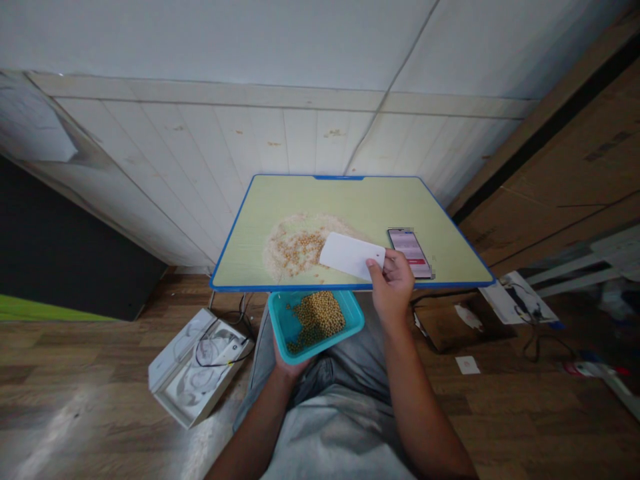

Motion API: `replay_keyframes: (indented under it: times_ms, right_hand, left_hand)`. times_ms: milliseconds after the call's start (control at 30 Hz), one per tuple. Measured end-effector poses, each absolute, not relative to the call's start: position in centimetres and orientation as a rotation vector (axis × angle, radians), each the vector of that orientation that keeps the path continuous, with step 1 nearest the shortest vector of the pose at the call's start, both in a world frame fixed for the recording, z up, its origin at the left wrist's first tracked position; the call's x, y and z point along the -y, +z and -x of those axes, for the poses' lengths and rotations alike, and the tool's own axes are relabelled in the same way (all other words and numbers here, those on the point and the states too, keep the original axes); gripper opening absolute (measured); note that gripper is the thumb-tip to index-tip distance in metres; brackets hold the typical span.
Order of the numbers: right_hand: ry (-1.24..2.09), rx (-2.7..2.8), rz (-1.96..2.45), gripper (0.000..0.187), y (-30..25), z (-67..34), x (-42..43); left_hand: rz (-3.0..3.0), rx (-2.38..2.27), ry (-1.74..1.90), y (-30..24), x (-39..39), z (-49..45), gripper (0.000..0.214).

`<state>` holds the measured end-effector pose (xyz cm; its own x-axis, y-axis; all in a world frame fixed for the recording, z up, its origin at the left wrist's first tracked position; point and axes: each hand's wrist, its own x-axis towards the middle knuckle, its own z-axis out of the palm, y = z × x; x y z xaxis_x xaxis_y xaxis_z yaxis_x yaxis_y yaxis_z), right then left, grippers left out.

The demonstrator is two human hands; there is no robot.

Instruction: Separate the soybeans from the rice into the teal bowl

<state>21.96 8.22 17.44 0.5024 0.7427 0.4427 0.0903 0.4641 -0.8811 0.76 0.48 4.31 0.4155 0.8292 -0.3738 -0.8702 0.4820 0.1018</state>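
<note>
A teal plastic tray [355, 319] with a heap of soybeans [325, 313] rests on my left hand [291, 363], which grips it from below at the near left; most of those fingers are hidden under it. It sits just below the near edge of the table [380, 200]. Between thumb and fingers, my right hand [393, 287] pinches a white plastic card [350, 253]. The card is over the tabletop, its far end at the right side of a spread of pale grains [280, 250] mixed with yellow-brown beans [305, 247].
A phone [413, 253] lies on the table right of my right hand. On the floor at left stands an open white box [200, 367] with cables. Cardboard [565, 147] leans at right, and a wall [300, 133] rises behind the table.
</note>
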Motion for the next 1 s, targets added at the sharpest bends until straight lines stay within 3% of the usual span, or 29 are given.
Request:
replay_keyframes:
  times_ms: [500,1000]
  right_hand:
    - [0.553,0.990,0.976,0.022,17.3,-21.6,-8.3]
    - [0.740,1.100,0.997,0.024,17.4,-21.0,-7.7]
  left_hand:
    - [0.030,-0.460,1.088,5.8,-0.5,-1.0,0.057]
    - [0.132,-0.605,1.127,7.4,-0.7,-1.9,0.056]
